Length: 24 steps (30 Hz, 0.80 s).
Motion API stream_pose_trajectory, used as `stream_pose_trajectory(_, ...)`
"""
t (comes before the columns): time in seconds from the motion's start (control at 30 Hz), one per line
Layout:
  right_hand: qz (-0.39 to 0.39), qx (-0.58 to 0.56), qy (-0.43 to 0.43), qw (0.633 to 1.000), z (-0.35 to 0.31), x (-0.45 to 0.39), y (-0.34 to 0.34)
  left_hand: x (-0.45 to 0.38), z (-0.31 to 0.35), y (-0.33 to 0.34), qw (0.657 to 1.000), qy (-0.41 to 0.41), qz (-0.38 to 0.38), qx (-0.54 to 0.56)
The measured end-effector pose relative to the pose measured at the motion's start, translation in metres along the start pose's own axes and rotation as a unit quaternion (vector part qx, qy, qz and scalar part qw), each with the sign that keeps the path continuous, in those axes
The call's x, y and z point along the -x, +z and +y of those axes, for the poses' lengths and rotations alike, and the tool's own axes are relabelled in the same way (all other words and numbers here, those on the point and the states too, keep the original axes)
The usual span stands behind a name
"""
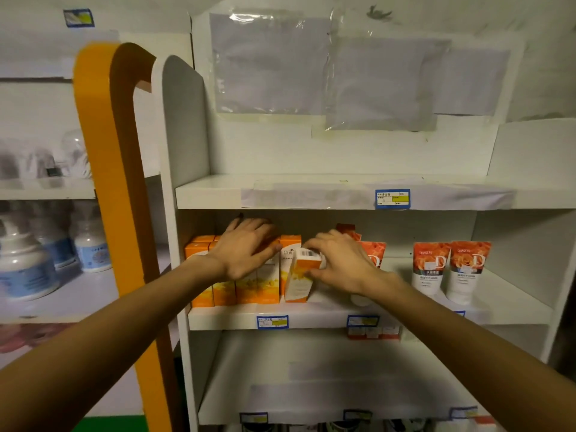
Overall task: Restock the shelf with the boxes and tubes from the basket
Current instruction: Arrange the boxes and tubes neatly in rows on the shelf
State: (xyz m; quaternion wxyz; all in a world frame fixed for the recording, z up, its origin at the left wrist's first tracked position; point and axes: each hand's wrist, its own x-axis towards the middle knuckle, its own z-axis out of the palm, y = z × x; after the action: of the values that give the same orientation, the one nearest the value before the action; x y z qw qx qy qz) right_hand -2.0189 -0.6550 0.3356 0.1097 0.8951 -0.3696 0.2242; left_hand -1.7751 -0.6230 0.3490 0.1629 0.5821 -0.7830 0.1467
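- On the middle shelf [237,319] of a white unit, seen from the head camera, a row of orange boxes [249,288] stands upright at the left end, packed side by side.
- Left hand [246,247] lies flat and spread over the tops of that row, pressing them rather than gripping anything.
- Right hand [339,260] is closed around one more orange box [300,280], thumb and fingers at its upper end; the box leans to the right, its foot on the shelf just beside the last box of the row.
- Judging the step in hand: the leaning box needs standing upright and sliding left until it touches the row, while the flat hand keeps the others from toppling. Bringing the foot in first, then the top, should avoid knocking the neighbour.
- Right of the hands, two orange-and-white tubes [448,269] stand cap-down, well apart from the boxes; another tube [374,254] shows partly behind the right hand.
- No basket is in view.
- Shelf above is bare apart from a blue price tag [392,198] on its edge; the shelf below looks mostly bare.
- Room: dim, white walls, plastic-covered sheets [327,70] taped up, an orange upright post [103,182] at left, and blue-and-white bottles [90,247] on a neighbouring shelf.
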Motion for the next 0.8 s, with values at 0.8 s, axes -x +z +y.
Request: stream_pose_trajectory(0.8, 0.101, -0.360, 0.186, 0.908, 0.018, 0.043, -0.010, 0.005, 0.015, -0.036, 0.952, -0.030, 0.064, 0.297)
